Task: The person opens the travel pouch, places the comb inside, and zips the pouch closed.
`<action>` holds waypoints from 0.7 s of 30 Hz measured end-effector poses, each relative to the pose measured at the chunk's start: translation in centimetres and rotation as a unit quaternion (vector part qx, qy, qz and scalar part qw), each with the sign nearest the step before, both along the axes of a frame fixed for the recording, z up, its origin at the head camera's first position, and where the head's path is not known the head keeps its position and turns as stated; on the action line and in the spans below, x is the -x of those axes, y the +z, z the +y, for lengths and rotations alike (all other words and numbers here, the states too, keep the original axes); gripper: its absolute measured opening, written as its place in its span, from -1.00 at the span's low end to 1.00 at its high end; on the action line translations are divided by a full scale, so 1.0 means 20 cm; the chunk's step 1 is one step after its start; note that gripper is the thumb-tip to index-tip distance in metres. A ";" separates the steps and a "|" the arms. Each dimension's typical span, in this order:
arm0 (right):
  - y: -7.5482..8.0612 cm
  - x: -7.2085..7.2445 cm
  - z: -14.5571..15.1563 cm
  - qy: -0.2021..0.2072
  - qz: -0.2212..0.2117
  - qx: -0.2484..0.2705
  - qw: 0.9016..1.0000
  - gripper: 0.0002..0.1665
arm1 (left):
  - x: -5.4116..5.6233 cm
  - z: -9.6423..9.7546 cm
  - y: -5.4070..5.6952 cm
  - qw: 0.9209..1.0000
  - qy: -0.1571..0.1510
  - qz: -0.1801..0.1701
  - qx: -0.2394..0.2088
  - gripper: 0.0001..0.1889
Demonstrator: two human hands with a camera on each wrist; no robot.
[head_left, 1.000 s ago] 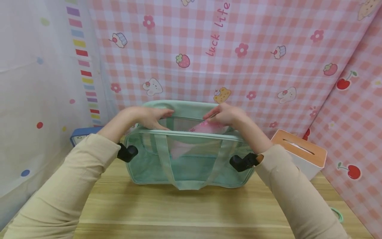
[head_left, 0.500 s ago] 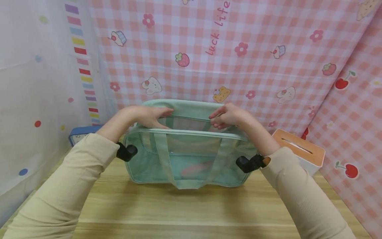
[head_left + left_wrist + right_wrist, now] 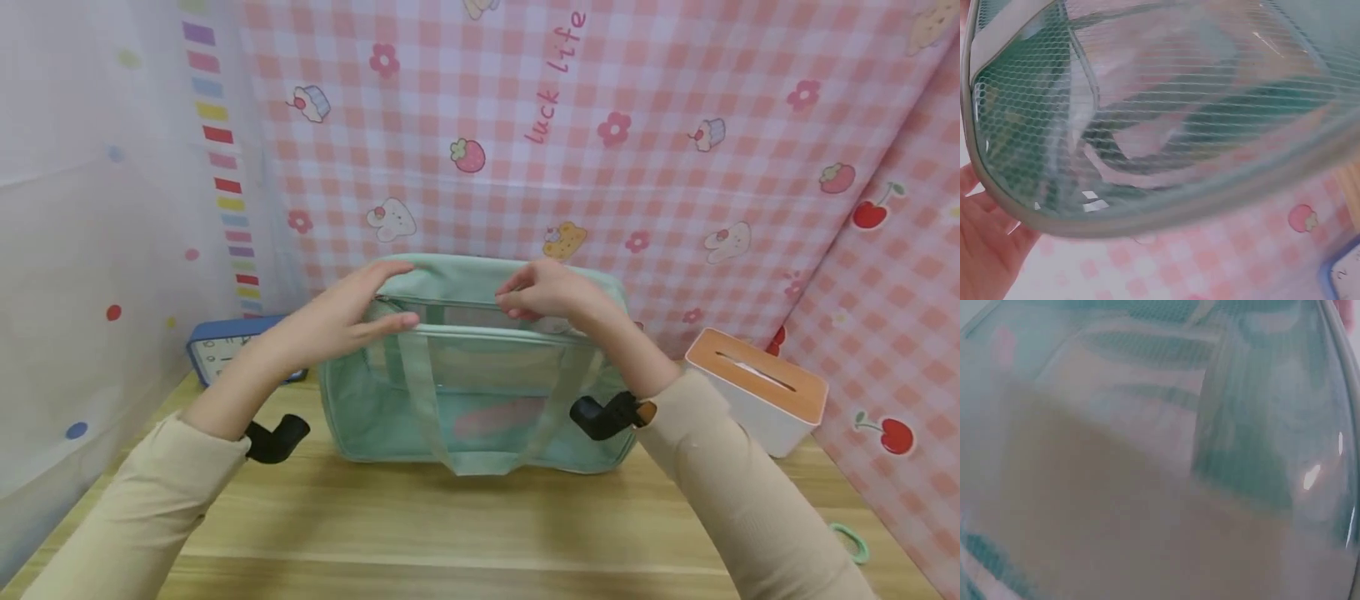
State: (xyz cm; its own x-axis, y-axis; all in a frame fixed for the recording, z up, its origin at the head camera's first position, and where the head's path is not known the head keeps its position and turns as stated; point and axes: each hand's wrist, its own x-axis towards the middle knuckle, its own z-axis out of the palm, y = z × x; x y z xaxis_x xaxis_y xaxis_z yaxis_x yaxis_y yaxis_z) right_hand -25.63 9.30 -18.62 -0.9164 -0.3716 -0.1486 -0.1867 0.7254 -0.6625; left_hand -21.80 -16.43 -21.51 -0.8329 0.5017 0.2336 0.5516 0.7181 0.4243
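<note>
A mint-green bag (image 3: 487, 433) with clear panels, mesh ends and a hanging strap handle stands upright on the table, its zipped top gaping. Through its front panel a flat pink item (image 3: 495, 417) shows low inside; its kind is unclear. My left hand (image 3: 341, 321) lies over the bag's top left corner, thumb and fingers spread apart. In the left wrist view, the left hand (image 3: 988, 244) is beside the bag's rounded mesh end. My right hand (image 3: 547, 293) hovers at the right half of the opening, fingers loosely bent, nothing visible in them.
Behind the bag at left stands a blue alarm clock (image 3: 217, 354). To the right is a white tissue box (image 3: 757, 375) with an orange-brown lid. A green ring-shaped item (image 3: 849, 543) lies near the table's right side. Patterned cloth (image 3: 487, 200) hangs close behind.
My right hand has let go of the pink item, which dropped into the bag, then shifted slightly left. My left hand has drawn out of the opening to the bag's left corner.
</note>
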 end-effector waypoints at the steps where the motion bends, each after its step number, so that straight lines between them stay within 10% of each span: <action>1: 0.00 0.00 -0.02 0.003 0.004 -0.003 1.000 -0.64 | -0.02 -0.02 -0.02 1.000 0.007 0.017 0.003 -0.23; 7: 0.02 -0.02 -0.19 0.031 0.038 -0.034 0.998 -0.68 | -0.11 -0.10 -0.14 0.985 0.030 0.172 -0.006 -0.42; 13: 0.02 -0.03 -0.39 0.054 0.111 -0.059 0.991 -0.74 | -0.15 -0.12 -0.26 0.933 0.041 0.353 -0.049 -0.68; 17: 0.00 -0.05 -0.52 0.057 0.162 -0.079 0.982 -0.76 | -0.17 -0.09 -0.29 0.909 0.050 0.406 -0.076 -0.73; 21: -0.01 -0.06 -0.63 0.063 0.210 -0.111 0.969 -0.74 | -0.17 -0.08 -0.31 0.902 0.060 0.416 -0.100 -0.76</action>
